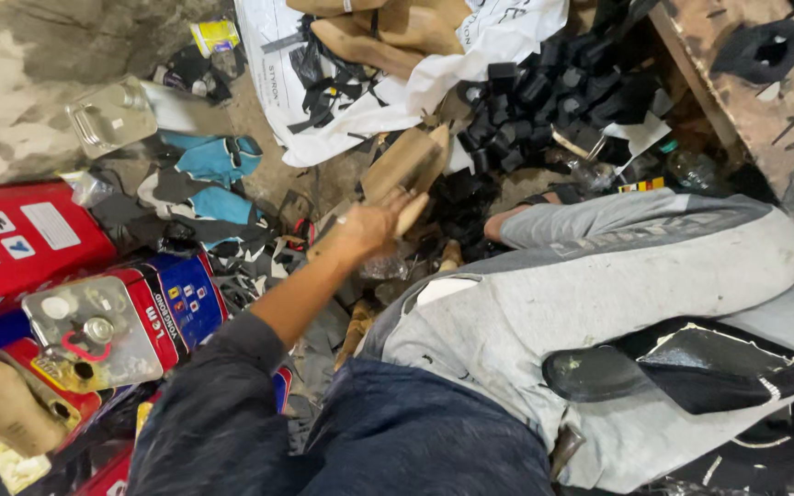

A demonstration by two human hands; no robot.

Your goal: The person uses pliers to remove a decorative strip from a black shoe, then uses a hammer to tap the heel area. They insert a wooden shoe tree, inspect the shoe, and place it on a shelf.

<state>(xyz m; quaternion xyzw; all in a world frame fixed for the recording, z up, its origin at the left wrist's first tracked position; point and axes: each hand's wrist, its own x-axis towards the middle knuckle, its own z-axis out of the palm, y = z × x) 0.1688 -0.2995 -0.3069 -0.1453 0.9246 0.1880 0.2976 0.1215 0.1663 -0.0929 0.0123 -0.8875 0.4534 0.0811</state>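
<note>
My left hand (371, 228) reaches forward over the cluttered floor, fingers closed round a tan wooden shoe last (412, 209). Just beyond it lies another tan wooden last (404, 161) among black scraps. A black shoe upper on a form (682, 369) rests on my grey-trousered right thigh (599, 285). My dark sleeve (222, 404) covers the forearm near the bottom. My right hand is out of sight.
Red and blue metal tins (153, 317) and a red can (11, 241) stand at the left. A heap of black heel blocks (544, 92) lies ahead, beside a white sack (498, 37) with tan lasts (369, 41). Blue cloth (213, 158) and leather scraps litter the floor.
</note>
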